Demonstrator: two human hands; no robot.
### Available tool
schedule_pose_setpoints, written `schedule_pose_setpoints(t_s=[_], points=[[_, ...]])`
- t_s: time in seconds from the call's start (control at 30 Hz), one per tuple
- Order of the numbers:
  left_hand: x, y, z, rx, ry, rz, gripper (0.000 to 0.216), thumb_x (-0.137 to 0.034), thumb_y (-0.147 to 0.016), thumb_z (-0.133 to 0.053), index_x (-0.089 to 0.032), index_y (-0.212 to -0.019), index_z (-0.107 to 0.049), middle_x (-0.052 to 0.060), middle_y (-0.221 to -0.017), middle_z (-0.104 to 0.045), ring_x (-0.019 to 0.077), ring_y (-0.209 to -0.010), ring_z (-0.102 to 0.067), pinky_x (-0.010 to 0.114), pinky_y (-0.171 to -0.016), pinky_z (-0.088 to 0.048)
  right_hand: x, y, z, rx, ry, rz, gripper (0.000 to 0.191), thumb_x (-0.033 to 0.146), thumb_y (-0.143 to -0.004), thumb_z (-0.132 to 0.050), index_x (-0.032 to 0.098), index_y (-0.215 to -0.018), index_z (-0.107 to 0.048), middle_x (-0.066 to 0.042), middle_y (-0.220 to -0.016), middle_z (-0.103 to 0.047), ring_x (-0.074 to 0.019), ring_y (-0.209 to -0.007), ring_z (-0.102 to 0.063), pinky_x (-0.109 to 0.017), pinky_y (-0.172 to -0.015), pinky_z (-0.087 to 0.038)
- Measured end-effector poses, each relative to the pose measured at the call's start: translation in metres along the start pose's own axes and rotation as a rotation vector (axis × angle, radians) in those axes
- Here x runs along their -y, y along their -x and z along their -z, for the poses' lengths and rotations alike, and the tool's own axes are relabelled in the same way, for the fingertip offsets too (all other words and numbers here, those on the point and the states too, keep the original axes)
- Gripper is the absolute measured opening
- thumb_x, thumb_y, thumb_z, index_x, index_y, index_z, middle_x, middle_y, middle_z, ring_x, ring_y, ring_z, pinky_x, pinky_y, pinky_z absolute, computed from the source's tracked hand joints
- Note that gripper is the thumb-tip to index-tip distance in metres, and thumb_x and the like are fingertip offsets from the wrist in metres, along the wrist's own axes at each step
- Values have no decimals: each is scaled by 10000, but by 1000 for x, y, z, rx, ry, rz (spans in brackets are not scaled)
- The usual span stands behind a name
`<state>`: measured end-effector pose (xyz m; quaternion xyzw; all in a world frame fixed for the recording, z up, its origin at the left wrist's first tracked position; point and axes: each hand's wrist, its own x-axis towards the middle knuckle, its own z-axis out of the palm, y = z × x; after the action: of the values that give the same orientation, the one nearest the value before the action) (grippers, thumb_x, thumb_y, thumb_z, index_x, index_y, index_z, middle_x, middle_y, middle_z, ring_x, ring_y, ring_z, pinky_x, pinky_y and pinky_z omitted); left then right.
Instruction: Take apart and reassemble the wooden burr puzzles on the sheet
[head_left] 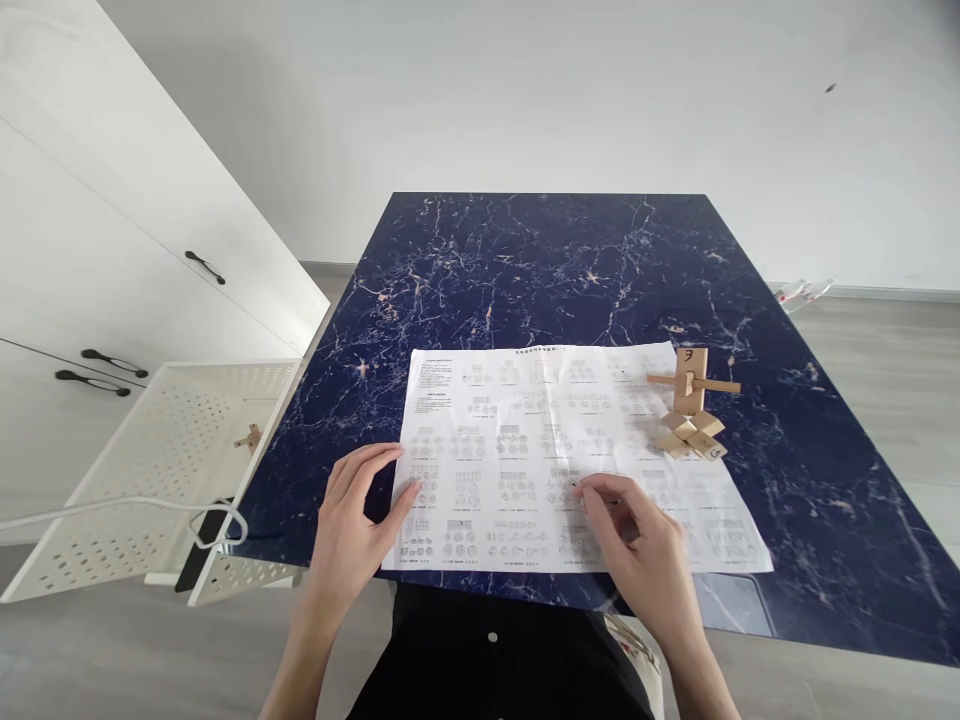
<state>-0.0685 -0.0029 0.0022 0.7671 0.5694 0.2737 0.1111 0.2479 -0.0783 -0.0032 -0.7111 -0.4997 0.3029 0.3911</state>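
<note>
A large white printed sheet (517, 470) lies on the dark blue marbled table, covered in small diagrams and text. My left hand (356, 510) is at its left edge, thumb over the paper and fingers apart. Over the lower right middle of the sheet rests my right hand (637, 540), index finger and thumb tips together and the other fingers curled. I see nothing between those tips. Beyond the sheet's right edge stand two wooden interlocking puzzles: a cross-shaped one (690, 382) marked with a character, and a star-like one (691, 436) just nearer to me. Neither hand touches them.
Left of the table (525, 260) are a white perforated basket (150, 480) with a small wooden piece (249, 440) inside, and a white cable (127, 502). White cabinets (150, 250) with black handles stand beyond. A dark flat panel (731, 603) lies at the table's front edge.
</note>
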Motion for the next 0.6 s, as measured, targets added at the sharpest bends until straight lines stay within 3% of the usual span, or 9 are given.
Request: schedule_pose_setpoints(t_s=[0.6], points=[[2, 1, -1, -30, -17, -49, 271, -402, -1080, -677, -279, -1321, -662, 63, -1348, -720, 292, -1278, -668, 480, -1128, -573, -4, -1, -1, 0, 12, 10, 308, 519, -1073, -597, 251, -1038, -745, -58, -956, -796, -155, -556, -556, -286, -490, -466]])
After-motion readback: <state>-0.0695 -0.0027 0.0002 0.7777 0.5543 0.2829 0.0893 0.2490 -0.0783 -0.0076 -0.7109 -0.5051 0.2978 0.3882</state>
